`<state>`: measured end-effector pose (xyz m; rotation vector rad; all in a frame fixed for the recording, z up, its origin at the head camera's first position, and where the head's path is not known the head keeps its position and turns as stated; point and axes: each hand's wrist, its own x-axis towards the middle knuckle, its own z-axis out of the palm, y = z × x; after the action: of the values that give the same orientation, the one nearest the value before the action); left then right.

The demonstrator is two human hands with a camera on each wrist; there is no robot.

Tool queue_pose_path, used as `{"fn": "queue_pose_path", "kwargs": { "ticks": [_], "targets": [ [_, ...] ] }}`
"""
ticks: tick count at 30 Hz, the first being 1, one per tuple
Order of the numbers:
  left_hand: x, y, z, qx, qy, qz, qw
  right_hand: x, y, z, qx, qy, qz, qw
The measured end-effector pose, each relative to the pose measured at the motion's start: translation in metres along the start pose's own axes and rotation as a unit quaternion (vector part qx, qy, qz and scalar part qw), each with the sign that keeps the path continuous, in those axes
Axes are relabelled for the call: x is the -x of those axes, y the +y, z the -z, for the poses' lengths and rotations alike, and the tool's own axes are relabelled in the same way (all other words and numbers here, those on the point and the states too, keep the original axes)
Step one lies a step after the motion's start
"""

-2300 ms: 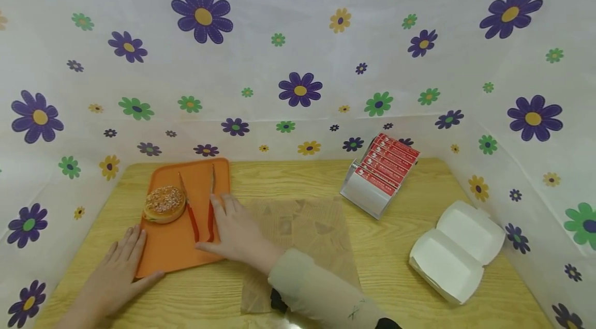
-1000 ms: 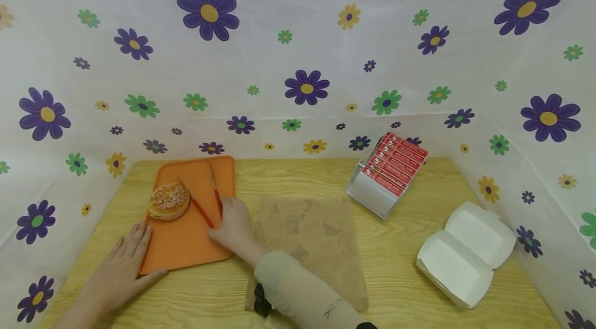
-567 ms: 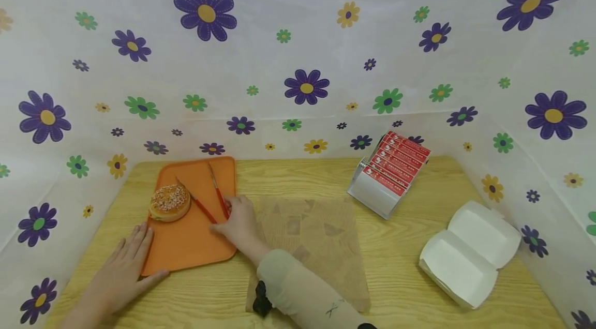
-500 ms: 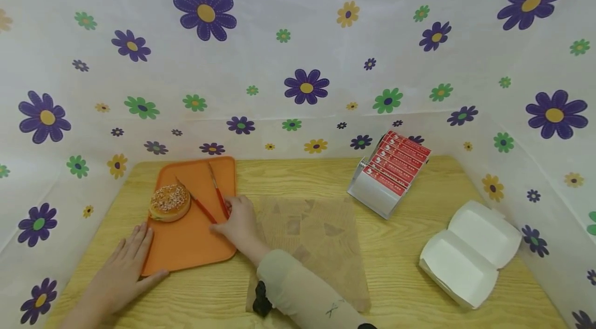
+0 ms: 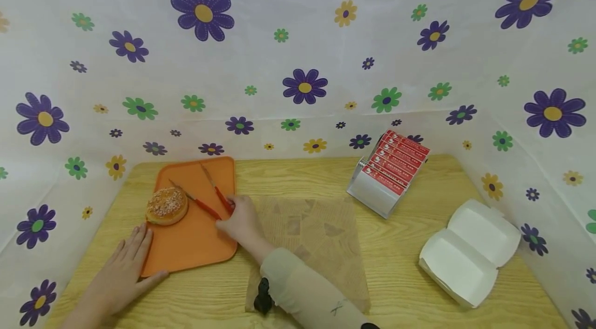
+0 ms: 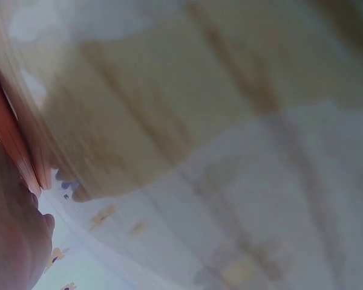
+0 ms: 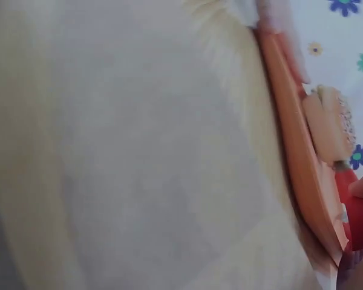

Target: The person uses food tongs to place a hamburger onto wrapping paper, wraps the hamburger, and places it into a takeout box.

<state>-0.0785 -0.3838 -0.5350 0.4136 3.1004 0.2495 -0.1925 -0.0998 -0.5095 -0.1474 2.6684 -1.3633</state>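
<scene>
On the orange tray (image 5: pixel 186 251) are a seeded burger (image 5: pixel 166 206) and tongs with red handles (image 5: pixel 205 208). My right hand (image 5: pixel 242 223) grips the red handles at the tray's right side. The tongs' metal arms stand apart and point to the far left, one running close beside the burger. In the right wrist view, my fingers lie on a red handle (image 7: pixel 354 205), with the burger (image 7: pixel 327 124) just beyond. My left hand (image 5: pixel 118 269), fingers straight, rests along the tray's left edge. That hand (image 6: pixel 12 223) shows beside the tray's edge (image 6: pixel 12 133) in the left wrist view.
Brown patterned paper (image 5: pixel 321 246) lies flat right of the tray, partly under my right sleeve. A dispenser of red-and-white labels (image 5: pixel 388 168) stands at the back right. An open white takeaway box (image 5: pixel 461 267) sits at the right. A flowered sheet surrounds the wooden table.
My right hand's fingers have drawn in round the red handles. The tongs have swung, so their tips point further left. The burger has shifted slightly left on the tray. The left hand stays put.
</scene>
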Motion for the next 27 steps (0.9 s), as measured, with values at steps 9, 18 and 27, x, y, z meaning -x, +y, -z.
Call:
{"fn": "queue_pose_path", "kwargs": {
  "ticks": [9,18,27],
  "targets": [
    [0.0,-0.002,0.0,0.007,-0.006,0.003,1.0,-0.006,0.004,0.013,0.026,0.012,0.005,1.0],
    [-0.001,-0.006,0.002,0.016,-0.015,0.001,0.9998,-0.008,0.007,0.021,0.122,0.019,0.032,0.992],
    [-0.002,-0.011,0.001,-0.005,0.003,-0.012,0.9999,-0.016,0.015,0.03,0.026,0.032,0.026,0.999]
  ]
}}
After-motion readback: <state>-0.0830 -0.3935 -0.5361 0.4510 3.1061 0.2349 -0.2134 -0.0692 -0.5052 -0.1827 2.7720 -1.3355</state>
